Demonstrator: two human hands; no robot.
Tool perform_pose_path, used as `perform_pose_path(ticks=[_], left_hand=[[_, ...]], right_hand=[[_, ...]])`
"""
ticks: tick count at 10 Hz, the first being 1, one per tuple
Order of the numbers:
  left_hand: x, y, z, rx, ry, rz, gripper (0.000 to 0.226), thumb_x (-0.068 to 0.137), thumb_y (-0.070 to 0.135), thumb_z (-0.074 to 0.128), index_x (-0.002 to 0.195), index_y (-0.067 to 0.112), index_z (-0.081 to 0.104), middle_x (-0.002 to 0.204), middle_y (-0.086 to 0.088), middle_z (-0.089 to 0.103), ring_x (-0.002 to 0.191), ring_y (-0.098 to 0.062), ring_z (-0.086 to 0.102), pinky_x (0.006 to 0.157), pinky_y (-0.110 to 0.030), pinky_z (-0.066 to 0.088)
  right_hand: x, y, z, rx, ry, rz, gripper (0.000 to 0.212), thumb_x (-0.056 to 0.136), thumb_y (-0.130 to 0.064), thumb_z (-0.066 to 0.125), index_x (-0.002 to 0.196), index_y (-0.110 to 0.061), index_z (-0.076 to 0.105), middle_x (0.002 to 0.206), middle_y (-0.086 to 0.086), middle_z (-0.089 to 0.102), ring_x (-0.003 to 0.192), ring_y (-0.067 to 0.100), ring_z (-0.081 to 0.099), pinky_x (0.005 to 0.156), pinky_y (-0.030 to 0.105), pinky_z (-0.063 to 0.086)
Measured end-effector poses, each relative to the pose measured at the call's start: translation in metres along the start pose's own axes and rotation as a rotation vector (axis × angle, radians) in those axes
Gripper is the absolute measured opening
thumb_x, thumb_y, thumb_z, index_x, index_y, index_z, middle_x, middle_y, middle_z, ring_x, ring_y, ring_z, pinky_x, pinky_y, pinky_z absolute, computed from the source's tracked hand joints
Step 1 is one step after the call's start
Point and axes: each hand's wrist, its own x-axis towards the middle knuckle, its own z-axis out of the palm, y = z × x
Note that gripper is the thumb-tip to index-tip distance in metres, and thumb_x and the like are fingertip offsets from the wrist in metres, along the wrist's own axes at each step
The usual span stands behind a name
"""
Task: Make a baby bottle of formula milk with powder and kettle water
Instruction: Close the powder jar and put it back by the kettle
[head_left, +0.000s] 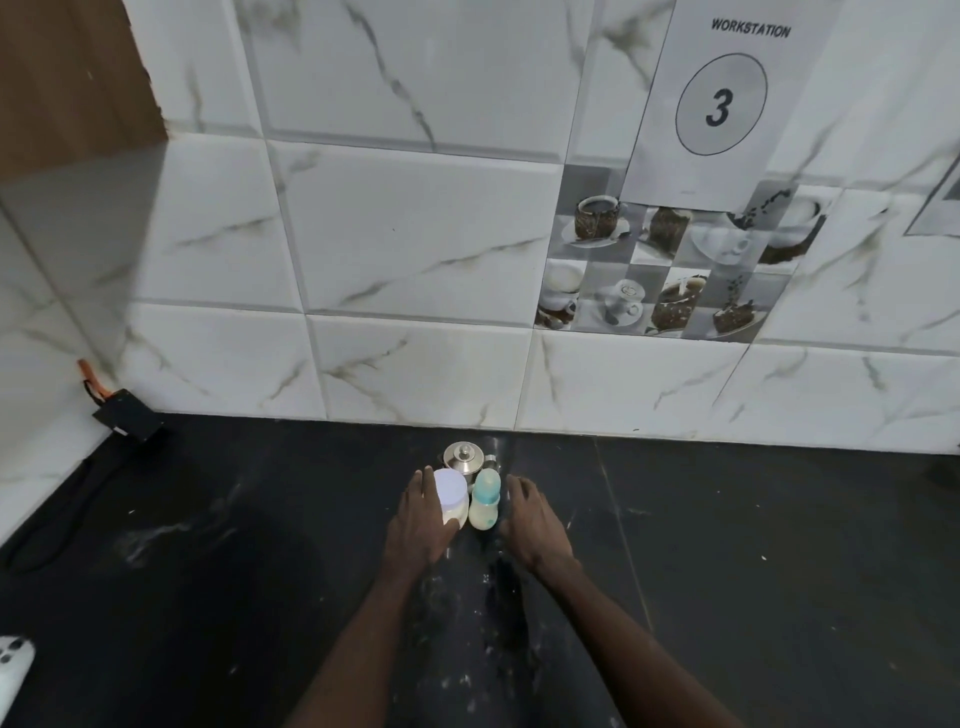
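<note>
Teal-capped and milky white in its lower part, the baby bottle (485, 501) stands upright on the black stone counter (727, 545), a little in front of the tiled wall (415, 234). Touching or just beside it on the left is a white jar (451, 493) with a pale lid, and just behind the two stands a small steel kettle (464, 457) with a knobbed lid. The left hand (421, 519) lies against the jar's far side from the bottle, fingers fairly straight along it, not clenched. The right hand (532, 525) rests just right of the bottle, apart from it, fingers relaxed and grasping nothing. Well left of the bottle a black box (127, 415) hangs on the side wall with a cable (47, 519) trailing down. High above and to the right, a paper sign (727, 98) reads "WORKSTATION 3".
</note>
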Motion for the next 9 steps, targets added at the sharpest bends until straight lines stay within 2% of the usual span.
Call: perform_pose_path(ticks=[1,2,4,6,7,8,9], left_hand=[[0.017,-0.001,0.005,-0.081,-0.009,-0.054,0.097,0.091,0.037,0.071,0.162,0.012,0.011,0.167,-0.009,0.019,0.149,-0.028,0.035,0.113,-0.046,0.040],[0.033,-0.005,0.010,-0.179,0.010,-0.118,0.096,0.086,0.035,0.076,0.160,0.011,0.020,0.161,-0.010,0.031,0.144,-0.027,0.042,0.110,-0.046,0.044],[0.049,-0.007,0.016,-0.227,0.003,-0.178,0.088,0.084,0.025,0.078,0.156,0.009,0.029,0.151,-0.014,0.045,0.137,-0.032,0.049,0.105,-0.042,0.044],[0.051,-0.016,0.024,-0.305,0.033,-0.153,0.076,0.080,0.019,0.077,0.147,0.008,0.043,0.140,-0.015,0.053,0.128,-0.033,0.053,0.098,-0.041,0.046],[0.050,-0.017,0.025,-0.322,0.041,-0.149,0.077,0.079,0.017,0.077,0.147,0.007,0.043,0.140,-0.015,0.052,0.129,-0.033,0.053,0.099,-0.041,0.047],[0.050,-0.019,0.024,-0.315,0.020,-0.130,0.086,0.079,0.015,0.076,0.154,0.008,0.035,0.148,-0.015,0.046,0.136,-0.032,0.048,0.106,-0.041,0.043],[0.047,-0.016,0.016,-0.256,0.080,-0.071,0.105,0.074,0.012,0.077,0.161,0.010,0.019,0.163,-0.010,0.030,0.151,-0.027,0.031,0.118,-0.041,0.037]], right_hand=[[0.024,-0.001,0.007,0.079,-0.016,0.040,0.060,0.083,-0.022,0.066,0.136,-0.029,0.040,0.139,0.000,0.049,0.118,0.027,0.059,0.077,0.035,0.047],[0.038,-0.009,0.007,0.066,-0.034,0.025,0.073,0.083,-0.013,0.063,0.148,-0.029,0.034,0.145,0.002,0.045,0.120,0.027,0.057,0.080,0.039,0.051],[0.047,-0.016,0.016,0.013,-0.077,-0.010,0.073,0.088,-0.009,0.062,0.151,-0.028,0.029,0.155,0.003,0.034,0.122,0.031,0.057,0.080,0.042,0.052],[0.046,-0.017,0.017,-0.062,-0.055,-0.019,0.086,0.081,-0.006,0.071,0.152,-0.024,0.027,0.150,0.007,0.038,0.118,0.032,0.058,0.079,0.042,0.054],[0.048,-0.020,0.018,-0.093,-0.038,-0.023,0.084,0.082,-0.011,0.073,0.150,-0.024,0.026,0.145,0.009,0.042,0.113,0.032,0.058,0.077,0.042,0.054],[0.052,-0.019,0.017,-0.111,-0.033,-0.035,0.077,0.080,-0.008,0.072,0.145,-0.022,0.032,0.144,0.009,0.044,0.113,0.034,0.060,0.078,0.042,0.054],[0.051,-0.020,0.013,-0.098,-0.024,-0.047,0.078,0.081,-0.005,0.068,0.146,-0.024,0.031,0.145,0.006,0.040,0.113,0.036,0.060,0.079,0.045,0.054]])
